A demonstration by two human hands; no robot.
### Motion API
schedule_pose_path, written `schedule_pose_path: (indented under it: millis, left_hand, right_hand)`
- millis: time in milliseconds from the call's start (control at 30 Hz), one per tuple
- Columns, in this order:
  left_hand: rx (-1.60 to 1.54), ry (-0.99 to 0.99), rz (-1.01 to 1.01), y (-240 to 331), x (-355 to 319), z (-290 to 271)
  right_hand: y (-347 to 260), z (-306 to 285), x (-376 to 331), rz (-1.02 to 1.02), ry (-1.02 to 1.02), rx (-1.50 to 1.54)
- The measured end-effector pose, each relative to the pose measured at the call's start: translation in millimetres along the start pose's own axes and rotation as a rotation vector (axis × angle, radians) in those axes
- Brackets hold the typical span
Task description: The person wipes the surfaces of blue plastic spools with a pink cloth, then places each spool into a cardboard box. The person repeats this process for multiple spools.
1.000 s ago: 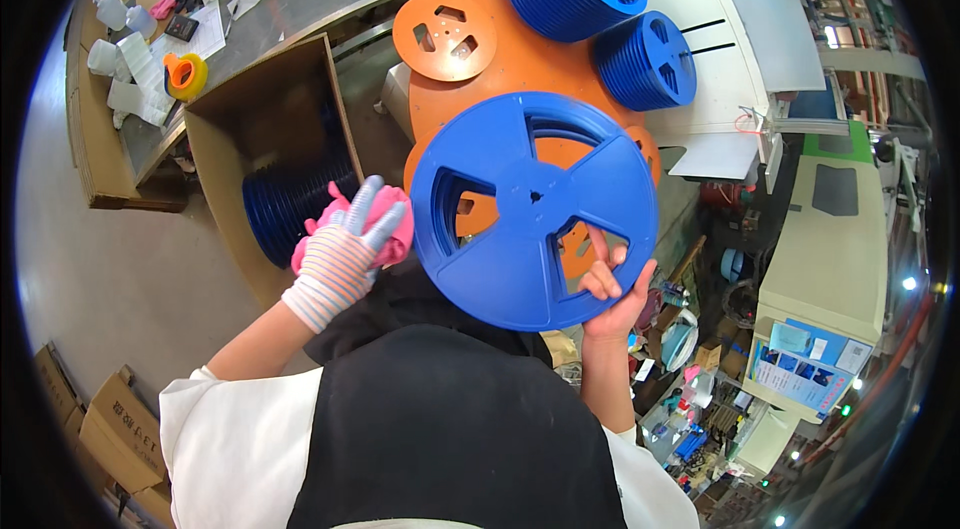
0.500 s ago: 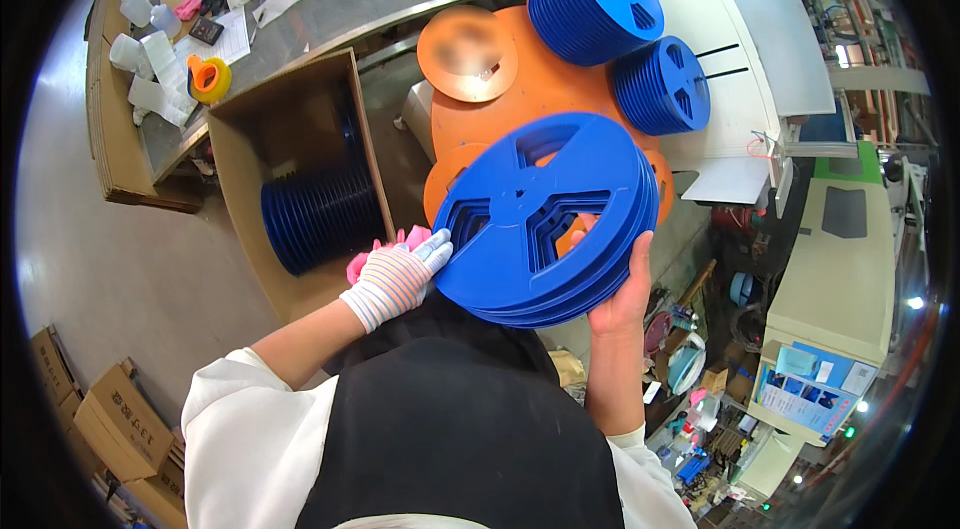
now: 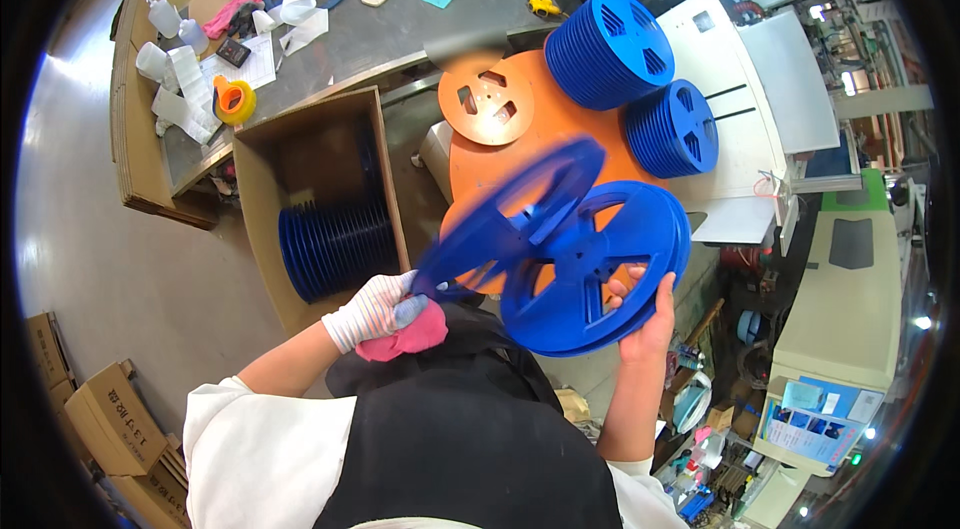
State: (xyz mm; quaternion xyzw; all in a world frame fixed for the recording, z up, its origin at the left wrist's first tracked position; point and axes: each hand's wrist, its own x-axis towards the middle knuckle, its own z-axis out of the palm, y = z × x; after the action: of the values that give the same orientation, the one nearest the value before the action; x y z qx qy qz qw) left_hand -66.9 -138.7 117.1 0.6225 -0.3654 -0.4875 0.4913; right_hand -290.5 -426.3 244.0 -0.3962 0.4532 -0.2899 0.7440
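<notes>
My left hand point(image 3: 372, 313), in a striped glove, is closed on the rim of a single blue reel point(image 3: 518, 221), which is tilted and blurred by motion. A pink cloth point(image 3: 408, 333) is bunched in the same hand, under the reel's edge. My bare right hand point(image 3: 648, 323) grips a small stack of blue reels point(image 3: 578, 265) at its lower right rim, fingertips showing through a cutout. The single reel overlaps the stack's upper left side. Beyond my hands is an orange surface point(image 3: 475, 167) bearing an orange reel point(image 3: 487, 107).
Two piles of blue reels, a larger one point(image 3: 610, 49) and a smaller one point(image 3: 672, 129), stand at the far right. An open cardboard box point(image 3: 248, 179) on the left holds a row of dark blue reels point(image 3: 340, 244). Behind it, a metal worktable point(image 3: 345, 34) carries tape, papers and bottles.
One reel has come off the front of the stack, swung up and left by my left hand. The stack in my right hand has shifted slightly right and down.
</notes>
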Motion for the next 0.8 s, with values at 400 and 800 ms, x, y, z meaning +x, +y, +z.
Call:
schedule_pose_path:
  millis: [400, 800]
  left_hand:
    - [-1.309, -0.032, -0.183, -8, -23, -10]
    - [-1.357, 0.078, -0.216, -16, -32, -10]
  right_hand:
    - [4, -16, -10, 0.037, 0.039, 0.114]
    - [21, -13, -5, 0.034, 0.043, 0.074]
